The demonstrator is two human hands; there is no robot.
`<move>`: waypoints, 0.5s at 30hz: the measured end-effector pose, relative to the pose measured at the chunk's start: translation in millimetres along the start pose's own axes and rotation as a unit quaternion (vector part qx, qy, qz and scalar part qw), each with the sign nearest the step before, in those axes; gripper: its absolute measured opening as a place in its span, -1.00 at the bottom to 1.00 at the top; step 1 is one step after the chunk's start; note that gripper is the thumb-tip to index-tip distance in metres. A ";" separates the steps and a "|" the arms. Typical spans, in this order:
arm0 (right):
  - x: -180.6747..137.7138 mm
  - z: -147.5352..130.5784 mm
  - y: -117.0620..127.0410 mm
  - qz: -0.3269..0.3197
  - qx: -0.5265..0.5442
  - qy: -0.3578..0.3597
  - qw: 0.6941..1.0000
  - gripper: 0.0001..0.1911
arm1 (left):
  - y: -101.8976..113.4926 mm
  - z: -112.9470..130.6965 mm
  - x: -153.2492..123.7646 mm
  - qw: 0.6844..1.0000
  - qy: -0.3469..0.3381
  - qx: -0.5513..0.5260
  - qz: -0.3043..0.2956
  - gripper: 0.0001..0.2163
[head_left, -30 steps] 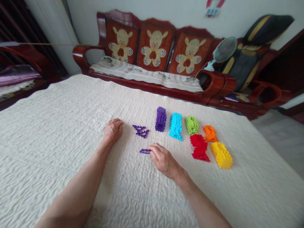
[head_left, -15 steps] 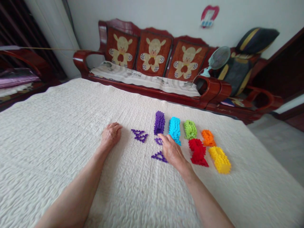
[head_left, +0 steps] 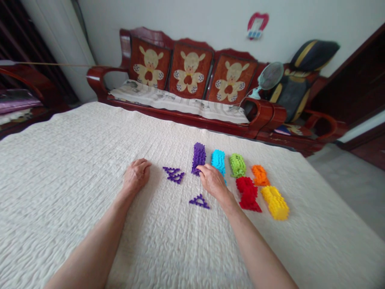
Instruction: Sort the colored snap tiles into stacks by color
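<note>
My right hand (head_left: pixel 213 182) pinches a purple interlocking plastic piece at the near end of a row of purple pieces (head_left: pixel 199 155); my fingers partly hide it. Just nearer to me lies a loose purple triangle piece (head_left: pixel 199 201). Two more purple triangles (head_left: pixel 173 175) lie close together, left of the row. Further left, my left hand (head_left: pixel 136 175) rests on the quilted cover with its fingers curled, and nothing shows in it. A light blue row of pieces (head_left: pixel 218 161) stands right beside my right hand, which covers its near end.
Right of my right hand are green (head_left: pixel 238 165), orange (head_left: pixel 260 175), red (head_left: pixel 248 194) and yellow (head_left: pixel 275 202) groups of pieces. The white quilted cover (head_left: pixel 75 168) spreads under everything. Behind stand a wooden sofa (head_left: pixel 177 116) and a small fan (head_left: pixel 270 76).
My right hand has picked up the small purple piece from below the purple row and brought it to the row's near end. My left hand stays resting.
</note>
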State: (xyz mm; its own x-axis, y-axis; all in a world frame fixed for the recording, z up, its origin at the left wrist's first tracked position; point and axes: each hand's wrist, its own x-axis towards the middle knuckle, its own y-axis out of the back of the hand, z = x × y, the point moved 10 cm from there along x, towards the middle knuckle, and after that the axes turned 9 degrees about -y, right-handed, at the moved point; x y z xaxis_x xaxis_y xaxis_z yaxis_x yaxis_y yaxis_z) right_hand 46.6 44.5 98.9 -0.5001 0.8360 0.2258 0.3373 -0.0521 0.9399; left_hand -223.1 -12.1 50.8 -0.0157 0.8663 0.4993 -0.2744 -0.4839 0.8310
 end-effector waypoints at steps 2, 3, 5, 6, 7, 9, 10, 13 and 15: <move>2.8 0.4 2.8 0.011 0.010 -0.007 1.000 -0.71 | -0.1 -0.5 -0.5 1.000 0.001 0.001 0.001 -0.70; 3.5 1.2 6.8 0.027 0.017 -0.016 0.999 -0.70 | -0.2 -0.8 -0.9 1.000 0.000 0.002 0.001 -0.70; 2.2 4.4 17.5 0.071 0.027 -0.044 0.996 -0.68 | -0.4 -1.1 -1.3 1.000 -0.005 0.006 0.000 -0.70; 0.0 6.6 22.3 0.091 0.029 -0.060 0.994 -0.69 | -0.5 -1.5 -1.4 1.000 -0.006 0.009 -0.001 -0.70; -3.0 8.5 25.6 0.104 0.031 -0.073 0.991 -0.70 | -0.5 -1.9 -1.3 1.000 -0.008 0.012 -0.002 -0.70; -10.1 10.4 27.1 0.108 0.037 -0.087 0.990 -0.74 | -0.3 -2.4 -0.9 1.000 -0.011 0.015 -0.004 -0.70; -13.7 10.5 26.0 0.104 0.040 -0.087 0.990 -0.75 | -0.2 -2.3 -0.7 1.000 -0.011 0.015 -0.005 -0.70; -22.8 8.7 19.4 0.085 0.049 -0.071 0.993 -0.79 | -0.2 -1.5 -0.5 1.000 -0.009 0.013 -0.008 -0.69; -27.2 7.8 13.5 0.070 0.054 -0.063 0.994 -0.80 | -0.2 -0.9 -0.5 1.000 -0.008 0.011 -0.008 -0.69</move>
State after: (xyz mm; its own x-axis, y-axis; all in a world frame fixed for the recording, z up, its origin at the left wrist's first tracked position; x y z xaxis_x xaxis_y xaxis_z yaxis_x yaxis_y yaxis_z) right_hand 71.0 25.3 103.4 -0.3406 0.8867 0.3127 0.4841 -0.1198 0.8668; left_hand -223.9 -12.4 50.2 0.0033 0.8717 0.4901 -0.2537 -0.4733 0.8436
